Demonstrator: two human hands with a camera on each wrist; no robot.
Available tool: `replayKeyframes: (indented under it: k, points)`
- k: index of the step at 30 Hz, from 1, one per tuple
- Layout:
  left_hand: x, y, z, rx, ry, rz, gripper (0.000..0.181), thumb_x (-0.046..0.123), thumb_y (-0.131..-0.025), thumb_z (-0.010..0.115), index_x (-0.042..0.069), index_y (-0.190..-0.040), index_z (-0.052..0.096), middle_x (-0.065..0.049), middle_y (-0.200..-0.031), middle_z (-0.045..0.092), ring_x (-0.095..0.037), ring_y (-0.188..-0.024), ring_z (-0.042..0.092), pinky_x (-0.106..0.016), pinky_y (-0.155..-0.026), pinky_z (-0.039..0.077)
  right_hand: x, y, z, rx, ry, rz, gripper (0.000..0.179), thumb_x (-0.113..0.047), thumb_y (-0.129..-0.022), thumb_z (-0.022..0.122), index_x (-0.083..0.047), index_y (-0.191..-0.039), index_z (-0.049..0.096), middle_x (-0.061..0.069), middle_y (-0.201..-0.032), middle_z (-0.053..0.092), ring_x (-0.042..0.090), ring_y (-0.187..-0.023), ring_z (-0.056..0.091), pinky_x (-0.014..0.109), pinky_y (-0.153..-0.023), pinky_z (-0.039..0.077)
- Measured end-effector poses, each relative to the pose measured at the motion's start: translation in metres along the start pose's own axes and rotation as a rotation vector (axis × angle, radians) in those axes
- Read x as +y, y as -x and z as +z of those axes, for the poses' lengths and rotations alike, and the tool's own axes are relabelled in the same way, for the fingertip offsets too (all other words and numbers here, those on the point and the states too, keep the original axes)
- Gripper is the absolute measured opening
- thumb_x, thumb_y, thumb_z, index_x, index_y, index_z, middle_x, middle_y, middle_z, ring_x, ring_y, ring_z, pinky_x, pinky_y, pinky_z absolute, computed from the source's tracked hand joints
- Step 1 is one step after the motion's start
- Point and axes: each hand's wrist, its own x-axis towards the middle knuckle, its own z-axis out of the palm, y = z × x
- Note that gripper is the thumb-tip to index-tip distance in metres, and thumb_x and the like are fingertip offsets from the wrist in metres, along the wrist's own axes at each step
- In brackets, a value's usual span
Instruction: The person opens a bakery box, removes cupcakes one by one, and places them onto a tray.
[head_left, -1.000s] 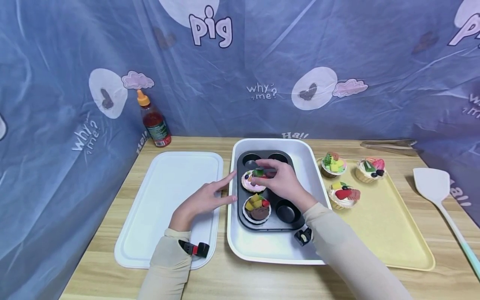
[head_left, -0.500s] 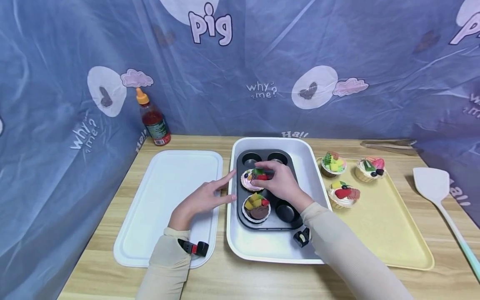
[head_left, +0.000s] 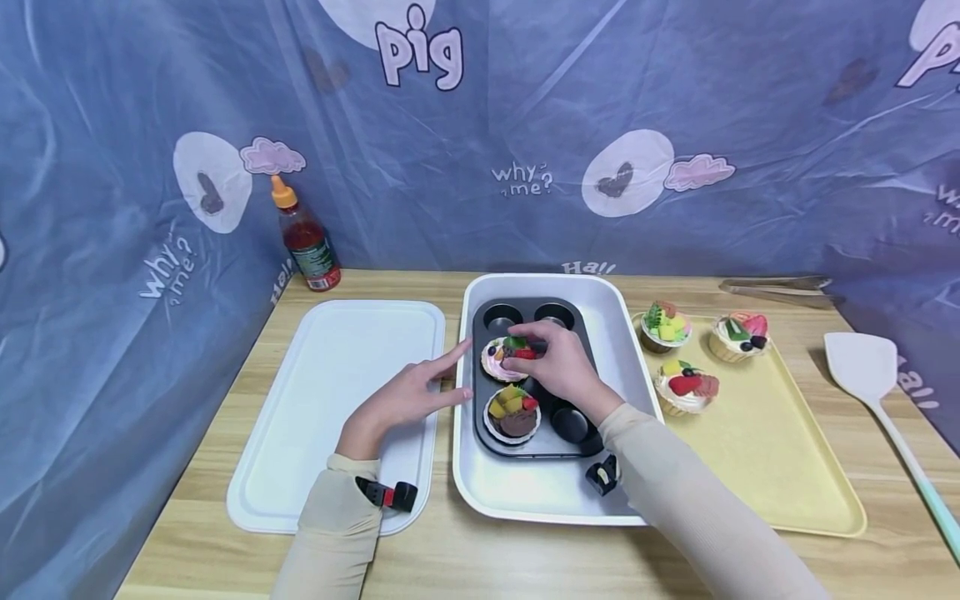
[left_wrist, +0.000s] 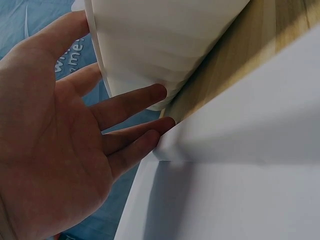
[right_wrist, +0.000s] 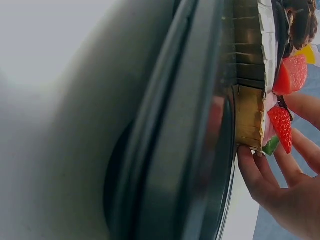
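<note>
In the head view, my right hand grips a pink-cream cupcake topped with fruit, sitting in a middle-left cup of the black muffin tin. The right wrist view shows fingertips around its gold cup, beside a strawberry slice. A chocolate cupcake with yellow fruit pieces stands in the cup nearer me. The tin lies inside a deep white pan. My left hand has its fingers spread, and fingertips touch the pan's left rim. My right hand hides part of the tin.
A flat white tray lies left of the pan. On the right, a yellow tray bears several fruit cupcakes near its far end. Beyond are a white spatula, tongs and a sauce bottle.
Hardly anything differs. The view has shifted very slightly; both hands and the cupcakes keep their places.
</note>
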Motion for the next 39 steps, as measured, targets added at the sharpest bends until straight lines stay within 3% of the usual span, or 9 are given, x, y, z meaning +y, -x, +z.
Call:
replayKeyframes:
  k: [11,39]
  points:
    - [0.0009,-0.0011,-0.0003,0.007,-0.015,0.003,0.077,0.047,-0.096,0.066,0.044,-0.159,0.023,-0.007,-0.148,0.056,-0.028,-0.147,0.041,-0.055,-0.121,0.029,0.0005,-0.0006,-0.0005,0.041,-0.003,-0.017,0.044,-0.016,-0.077,0.089,-0.006,-0.117,0.075,0.012,-0.114,0.072,0.028,-0.101,0.066,0.046,-0.090,0.055]
    - [0.0018,-0.0002,0.0007,0.005,-0.009,-0.021,0.077,0.051,-0.095,0.065,0.045,-0.159,0.022,-0.006,-0.152,0.052,-0.029,-0.148,0.038,-0.057,-0.121,0.027,-0.0017,0.0032,0.0000,0.050,-0.030,-0.014,0.041,-0.012,-0.073,0.091,-0.011,-0.112,0.077,0.010,-0.121,0.068,0.024,-0.100,0.067,0.038,-0.081,0.061]
